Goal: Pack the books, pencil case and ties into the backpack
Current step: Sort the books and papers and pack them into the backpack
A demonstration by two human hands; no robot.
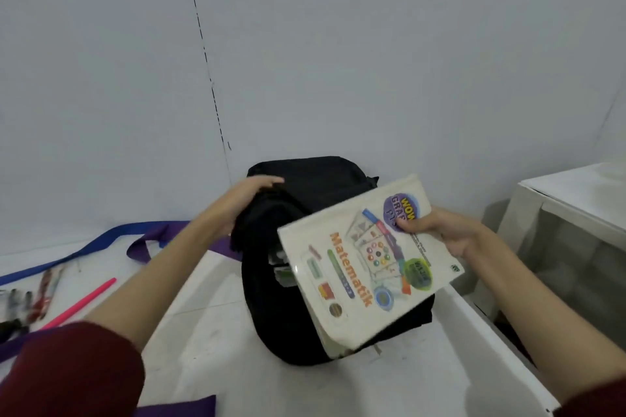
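Note:
A black backpack (271, 308) lies on the white table, its top flap lifted. My left hand (242, 201) grips that flap and holds the bag's mouth apart; something white shows inside the gap. My right hand (443, 232) holds a cream "Matematik" book (366, 264) by its far edge, tilted over the backpack's right side, just beside the gap. A blue tie (91, 247) and a purple tie (149, 244) lie on the table to the left. Pens (40, 298) and a pink pencil (81, 301) lie loose at the left edge.
The table (210, 322) ends at a white edge (491, 342) on the right, with a gap and a white cabinet (576, 200) beyond. A grey wall stands close behind the backpack. More purple fabric (183, 408) sits at the bottom edge.

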